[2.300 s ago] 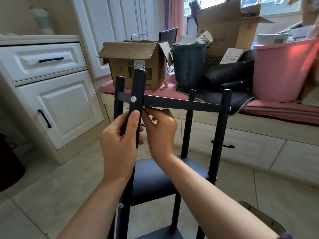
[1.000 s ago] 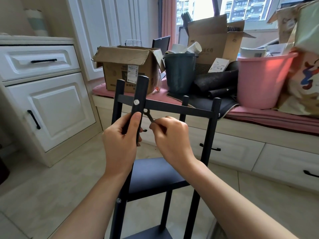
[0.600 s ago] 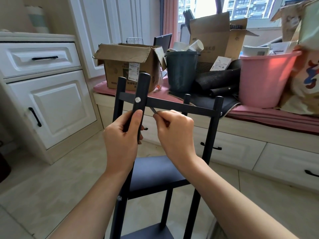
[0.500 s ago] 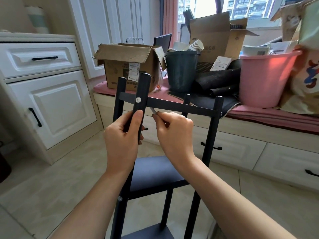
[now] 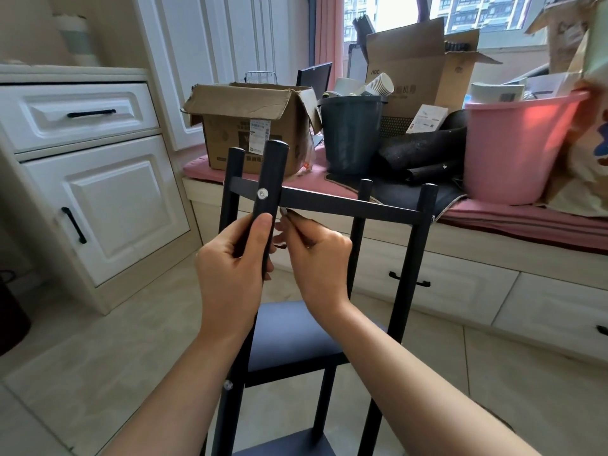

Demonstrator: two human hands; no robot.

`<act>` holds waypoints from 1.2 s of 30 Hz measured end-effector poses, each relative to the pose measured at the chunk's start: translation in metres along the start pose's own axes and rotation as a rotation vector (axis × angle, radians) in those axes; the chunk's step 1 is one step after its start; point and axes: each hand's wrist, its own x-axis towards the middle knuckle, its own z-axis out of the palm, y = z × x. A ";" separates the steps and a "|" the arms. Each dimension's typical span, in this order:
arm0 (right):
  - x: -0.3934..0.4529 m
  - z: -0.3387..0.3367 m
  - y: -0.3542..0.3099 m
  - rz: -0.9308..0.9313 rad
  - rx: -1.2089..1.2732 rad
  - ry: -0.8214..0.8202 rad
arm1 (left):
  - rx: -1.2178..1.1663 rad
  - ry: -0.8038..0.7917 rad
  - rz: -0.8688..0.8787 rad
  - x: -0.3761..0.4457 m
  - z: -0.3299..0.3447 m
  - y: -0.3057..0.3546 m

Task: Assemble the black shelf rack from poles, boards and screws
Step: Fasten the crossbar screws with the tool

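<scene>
The black shelf rack stands upright on the floor in front of me, with several poles and boards joined. My left hand grips the nearest pole just below its top board. A silver screw shows in that pole at the top board, and another screw lower down. My right hand pinches a small metal key, whose tip sits under the top board right beside the pole. A middle board lies below my wrists.
White cabinet stands at the left. Behind the rack a window seat carries a cardboard box, a dark bin, a pink bucket and other clutter. Tiled floor spreads on the left.
My right hand has turned and drawn closer to the pole with the key, its tip now up under the top board. My left hand keeps its grip on the pole.
</scene>
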 end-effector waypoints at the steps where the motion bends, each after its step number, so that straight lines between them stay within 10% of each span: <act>1: 0.001 0.004 0.001 0.009 0.020 0.002 | 0.000 0.004 -0.001 0.000 0.000 -0.001; 20: 0.008 0.050 0.013 0.071 0.277 0.040 | -0.001 0.011 0.034 0.009 -0.006 -0.009; 36: -0.012 -0.040 0.019 0.091 -0.017 -0.217 | 0.090 -0.016 0.051 0.010 -0.014 -0.010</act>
